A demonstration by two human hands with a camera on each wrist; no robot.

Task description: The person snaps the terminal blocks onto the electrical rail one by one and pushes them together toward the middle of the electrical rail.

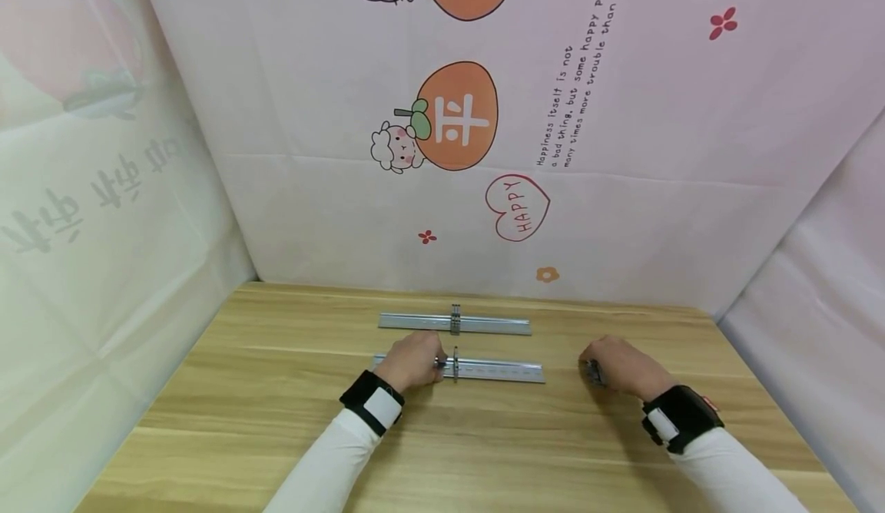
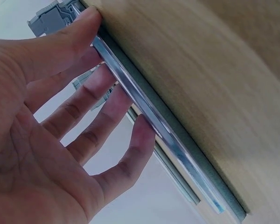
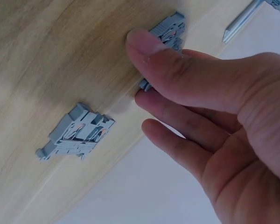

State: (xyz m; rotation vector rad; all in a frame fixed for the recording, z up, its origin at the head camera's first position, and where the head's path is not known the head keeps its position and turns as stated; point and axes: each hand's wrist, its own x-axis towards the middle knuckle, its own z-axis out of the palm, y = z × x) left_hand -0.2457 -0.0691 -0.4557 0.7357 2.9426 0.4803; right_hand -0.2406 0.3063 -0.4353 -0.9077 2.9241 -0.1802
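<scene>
My left hand [image 1: 411, 359] holds the nearer metal rail [image 1: 498, 370] towards its left end, beside a thin block [image 1: 455, 363] standing across it. In the left wrist view, the thumb and fingertips lie along the edges of the rail [image 2: 163, 128], near a grey block [image 2: 51, 21]. Off the rail's right end, my right hand [image 1: 625, 367] pinches a small grey terminal block [image 1: 594, 373] at the table. The thumb partly covers that block [image 3: 170, 30] in the right wrist view, where a second grey block [image 3: 79, 133] lies flat on the wood.
Behind the nearer rail lies another metal rail [image 1: 415, 321], roughly parallel, with several thin blocks [image 1: 455, 319] across its middle. The wooden table [image 1: 484, 444] ends at a printed white cloth [image 1: 311, 213] at the back, with cloth on both sides too.
</scene>
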